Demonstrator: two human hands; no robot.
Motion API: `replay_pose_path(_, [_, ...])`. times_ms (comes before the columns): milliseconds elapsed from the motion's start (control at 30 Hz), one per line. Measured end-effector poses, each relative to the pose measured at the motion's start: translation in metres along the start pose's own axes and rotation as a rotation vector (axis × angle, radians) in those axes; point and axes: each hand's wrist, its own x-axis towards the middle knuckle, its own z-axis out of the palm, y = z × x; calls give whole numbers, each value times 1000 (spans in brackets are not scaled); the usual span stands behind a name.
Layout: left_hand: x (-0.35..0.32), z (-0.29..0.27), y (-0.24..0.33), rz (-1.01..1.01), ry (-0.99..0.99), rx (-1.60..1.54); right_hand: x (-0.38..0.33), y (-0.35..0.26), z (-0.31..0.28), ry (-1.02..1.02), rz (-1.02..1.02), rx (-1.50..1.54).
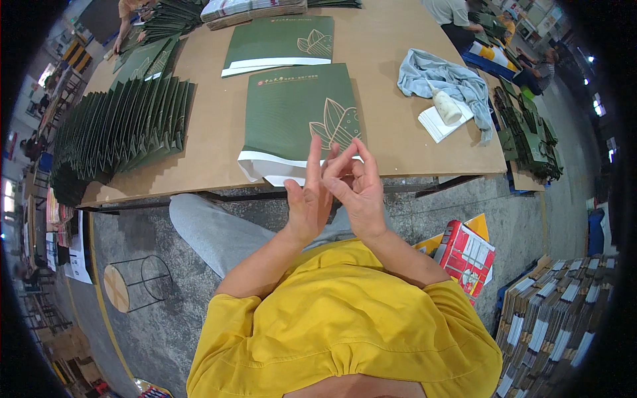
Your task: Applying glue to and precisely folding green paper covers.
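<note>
My left hand (308, 202) is raised over the table's near edge, its fingers stretched out and the thumb apart. Close against it, my right hand (361, 199) has bent fingers, with the thumb and index fingertips together by the left fingers. Whatever lies between those tips, if anything, is too small to make out. Just beyond both hands lies a dark green paper bag (285, 106), flat, with a gold leaf print and a white flap along its near edge. A second green bag (279, 43) lies behind it.
On the brown table (206, 132), a fanned row of green folded bags (126, 126) stands left. A blue cloth (431, 69), a white squeeze bottle (446, 106) and white paper (434, 127) lie right. A stool (118, 288) and stacked cardboard (551, 312) stand on the floor. Other people work beyond.
</note>
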Motion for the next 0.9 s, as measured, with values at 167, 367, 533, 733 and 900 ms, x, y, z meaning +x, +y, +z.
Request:
replay_pose_path(167, [-8,6,-13,65,17,217,-3,8,0,18,-8,-63])
replay_pose_path(367, [-24,4,-26,38,-95,431,-1,8,-7,109,94,-91])
replay_pose_path(533, [-14,3,-23,-30,-52,270,-1,1,-16,44,15,118])
replay_pose_path(733, [-10,-4,-22,-54,12,271,-4,-1,-20,-60,-346,-728])
replay_pose_path(900, [-18,-7,-38,-42,34,221,-15,14,-14,-63,25,-235])
